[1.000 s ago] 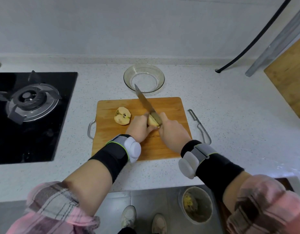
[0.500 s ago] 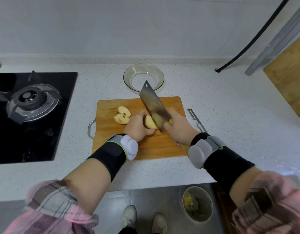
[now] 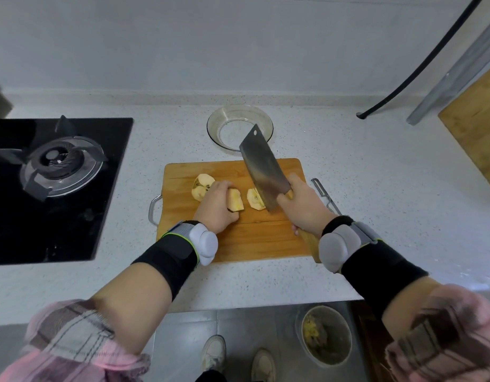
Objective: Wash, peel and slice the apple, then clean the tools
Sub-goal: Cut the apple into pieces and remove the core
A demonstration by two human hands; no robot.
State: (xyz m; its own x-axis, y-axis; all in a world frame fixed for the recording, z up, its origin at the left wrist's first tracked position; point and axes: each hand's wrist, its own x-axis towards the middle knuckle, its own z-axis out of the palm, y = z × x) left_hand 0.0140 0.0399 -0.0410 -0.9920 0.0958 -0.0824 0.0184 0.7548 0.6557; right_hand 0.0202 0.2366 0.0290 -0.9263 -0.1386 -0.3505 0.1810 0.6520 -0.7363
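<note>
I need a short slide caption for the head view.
Left hand holds an apple quarter while right hand lifts the cleaver above the cutting board.

- Cutting board (image 3: 266, 244) is showing warm, smooth-grained wood.
- Cleaver (image 3: 263, 166) blade is gleaming dull grey metal.
- Desk (image 3: 376, 188) is looking like matt speckled stone.
- Bowl (image 3: 213, 128) is shining as clear glass.
- Hob (image 3: 106, 188) is glinting glossy black.
- Sleeves (image 3: 73, 343) are showing soft checked cloth.
</note>
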